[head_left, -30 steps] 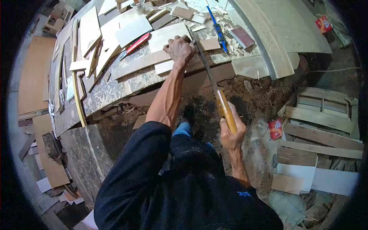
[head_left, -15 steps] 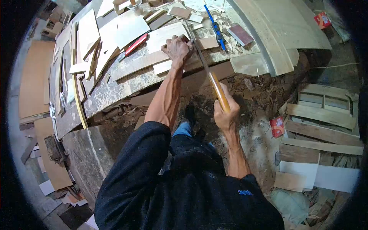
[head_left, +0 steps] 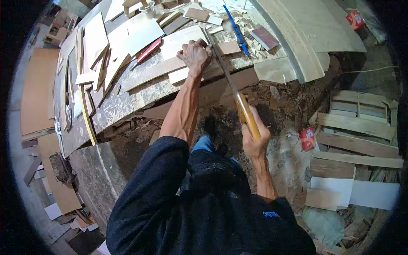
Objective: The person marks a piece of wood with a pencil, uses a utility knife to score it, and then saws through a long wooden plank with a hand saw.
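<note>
Table [head_left: 127,100] fills the upper left of my view, long and scuffed, its near edge running down-left. It is crowded: pale offcut panels [head_left: 142,32] stacked flat toward the far side, thin wood strips [head_left: 87,110] leaning over the left end, and a big curved pale board [head_left: 297,38] lying across the right end and overhanging it.

On the floor to the right I see a slatted wooden frame [head_left: 361,127] with loose planks, and a small red packet [head_left: 307,139] just beside it. Rubble and shavings cover the ground under the table edge. My dark sleeves take up the bottom of the frame.

Handsaw [head_left: 231,85] runs diagonally from the table edge down toward me; its thin blade crosses a flat wood strip [head_left: 170,68] that lies along the near edge of the table. Right hand [head_left: 255,136] is closed in a full fist around the saw's yellow-brown handle, off the table and over the floor. Left hand [head_left: 194,53] is pressed down on the strip, fingers curled over it, just left of the blade and nearly touching it.

Smaller items near the cut: a red-handled tool [head_left: 148,50] left of the left hand, a blue tool [head_left: 236,29] behind the blade, a dark reddish block [head_left: 264,38] beside it, and a small tan offcut [head_left: 229,47] right of the blade.
</note>
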The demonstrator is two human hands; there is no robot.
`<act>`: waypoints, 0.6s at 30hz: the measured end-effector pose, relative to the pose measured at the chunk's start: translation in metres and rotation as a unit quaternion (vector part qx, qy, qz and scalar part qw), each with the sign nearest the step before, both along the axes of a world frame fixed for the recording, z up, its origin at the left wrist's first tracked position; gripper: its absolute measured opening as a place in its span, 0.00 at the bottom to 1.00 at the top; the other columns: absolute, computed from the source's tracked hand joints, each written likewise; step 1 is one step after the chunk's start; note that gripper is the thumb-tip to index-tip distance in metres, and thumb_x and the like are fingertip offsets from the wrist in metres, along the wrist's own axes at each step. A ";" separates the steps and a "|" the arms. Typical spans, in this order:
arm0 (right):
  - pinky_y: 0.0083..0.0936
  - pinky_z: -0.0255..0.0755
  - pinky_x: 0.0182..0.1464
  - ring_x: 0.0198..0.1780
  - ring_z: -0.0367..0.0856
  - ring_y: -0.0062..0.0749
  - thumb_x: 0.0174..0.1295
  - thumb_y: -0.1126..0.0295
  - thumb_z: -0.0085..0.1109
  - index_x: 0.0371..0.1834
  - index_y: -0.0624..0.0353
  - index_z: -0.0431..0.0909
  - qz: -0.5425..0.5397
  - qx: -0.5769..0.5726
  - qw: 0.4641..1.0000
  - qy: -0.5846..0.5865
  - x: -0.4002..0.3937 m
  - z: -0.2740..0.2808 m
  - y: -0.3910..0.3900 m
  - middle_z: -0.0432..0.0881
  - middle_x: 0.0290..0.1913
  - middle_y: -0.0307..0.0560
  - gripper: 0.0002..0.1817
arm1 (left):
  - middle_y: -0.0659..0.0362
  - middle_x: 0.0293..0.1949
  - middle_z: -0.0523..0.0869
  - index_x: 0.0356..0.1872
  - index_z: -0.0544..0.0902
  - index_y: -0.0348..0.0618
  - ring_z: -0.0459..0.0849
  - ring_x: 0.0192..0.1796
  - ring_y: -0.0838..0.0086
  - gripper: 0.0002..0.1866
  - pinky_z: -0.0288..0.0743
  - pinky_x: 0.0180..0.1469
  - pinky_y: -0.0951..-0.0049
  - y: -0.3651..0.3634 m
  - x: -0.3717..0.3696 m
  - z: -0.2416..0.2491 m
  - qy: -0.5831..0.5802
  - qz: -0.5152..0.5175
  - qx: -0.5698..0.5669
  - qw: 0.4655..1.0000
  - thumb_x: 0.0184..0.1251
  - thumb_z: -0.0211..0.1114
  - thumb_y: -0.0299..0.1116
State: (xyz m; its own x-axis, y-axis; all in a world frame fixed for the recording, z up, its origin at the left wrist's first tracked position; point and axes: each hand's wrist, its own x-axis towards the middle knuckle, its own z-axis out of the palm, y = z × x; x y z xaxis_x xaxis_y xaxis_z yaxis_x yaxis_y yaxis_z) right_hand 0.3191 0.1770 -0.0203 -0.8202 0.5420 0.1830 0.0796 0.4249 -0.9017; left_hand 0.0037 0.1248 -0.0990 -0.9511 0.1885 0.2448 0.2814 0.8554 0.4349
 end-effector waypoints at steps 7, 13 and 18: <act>0.29 0.77 0.42 0.40 0.85 0.41 0.55 0.82 0.49 0.62 0.54 0.73 0.002 0.012 1.000 0.003 -0.027 0.004 0.000 0.82 0.43 0.59 0.28 | 0.64 0.49 0.83 0.44 0.87 0.65 0.76 0.55 0.63 0.18 0.54 0.59 0.46 -0.001 0.003 0.012 -0.044 0.002 -0.029 0.999 0.56 0.67 0.57; 0.27 0.77 0.43 0.37 0.84 0.36 0.53 0.85 0.49 0.61 0.58 0.73 -0.016 -0.015 1.000 0.003 0.015 0.002 -0.006 0.82 0.43 0.57 0.28 | 0.63 0.47 0.84 0.38 0.88 0.62 0.76 0.55 0.63 0.15 0.55 0.58 0.48 -0.001 0.003 0.006 -0.005 0.009 -0.012 1.000 0.54 0.69 0.55; 0.29 0.77 0.39 0.34 0.84 0.38 0.54 0.83 0.50 0.66 0.55 0.71 0.013 -0.001 1.000 -0.019 -0.030 -0.007 0.004 0.84 0.39 0.56 0.31 | 0.62 0.47 0.84 0.40 0.88 0.61 0.76 0.56 0.63 0.18 0.55 0.59 0.48 -0.002 0.002 0.005 -0.020 0.006 -0.002 1.000 0.53 0.70 0.56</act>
